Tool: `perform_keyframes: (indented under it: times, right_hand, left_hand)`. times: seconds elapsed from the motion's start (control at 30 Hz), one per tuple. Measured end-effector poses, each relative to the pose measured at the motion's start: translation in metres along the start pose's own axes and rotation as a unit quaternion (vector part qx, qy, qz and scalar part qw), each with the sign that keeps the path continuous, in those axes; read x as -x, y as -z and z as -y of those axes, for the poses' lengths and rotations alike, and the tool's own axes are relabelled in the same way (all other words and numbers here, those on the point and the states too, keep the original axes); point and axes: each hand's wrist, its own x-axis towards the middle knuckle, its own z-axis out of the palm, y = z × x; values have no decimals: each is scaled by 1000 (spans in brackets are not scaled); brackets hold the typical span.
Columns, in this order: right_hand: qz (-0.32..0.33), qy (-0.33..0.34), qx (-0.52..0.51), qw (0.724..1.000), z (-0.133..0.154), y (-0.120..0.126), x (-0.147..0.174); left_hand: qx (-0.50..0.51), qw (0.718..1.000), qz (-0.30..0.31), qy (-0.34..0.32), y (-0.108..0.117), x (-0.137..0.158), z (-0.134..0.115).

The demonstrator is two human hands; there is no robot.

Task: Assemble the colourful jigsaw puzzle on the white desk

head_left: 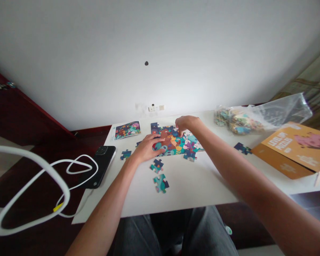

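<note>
Jigsaw puzzle [176, 141], left hand [148, 147] on it, right hand [187, 123] over it

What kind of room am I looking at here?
Probably a room in a home: a jigsaw puzzle on a white table, wall sockets behind it, and a dark red door.

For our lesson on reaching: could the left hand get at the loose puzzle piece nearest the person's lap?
Probably yes: the left hand is near, and that lap-side piece lies uncovered on the table, with only another loose piece between.
</note>
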Motion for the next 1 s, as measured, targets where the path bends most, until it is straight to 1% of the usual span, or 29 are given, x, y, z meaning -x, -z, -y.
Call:
perform_keyframes:
  times: [0.1,0.2,0.4,0.57,0.7,0.77,0.87,0.93,1.0]
  right_hand:
    - [9,-18,42,999,16,-4,-1]
    - [11,-12,57,998,20,-4,1]
    - [45,13,54,997,9,1,7]
    - [50,9,39,998,6,3,10]
    - [79,49,35,995,2,4,9]
    - [66,72,32,995,-1,6,10]
    - [17,98,9,995,-3,14,17]
    - [-3,109,-9,994,-1,18,23]
    - [-17,140,-35,989,4,19,28]
  left_hand:
    - [2,1000,-5,-2,-1,0,1]
    - [0,1000,-6,-2,-2,0,2]
    - [6,1000,-8,3,-2,-1,0]
    - [3,1000,-1,2,-1,-1,1]
    - [-4,1000,4,-4,-1,0,3]
    - [-9,1000,7,-3,-1,0,3]
    - [-16,1000,13,-1,0,0,1]
    - [-20,1000,15,2,1,0,1]
    - [-22,1000,16,5,0,0,2]
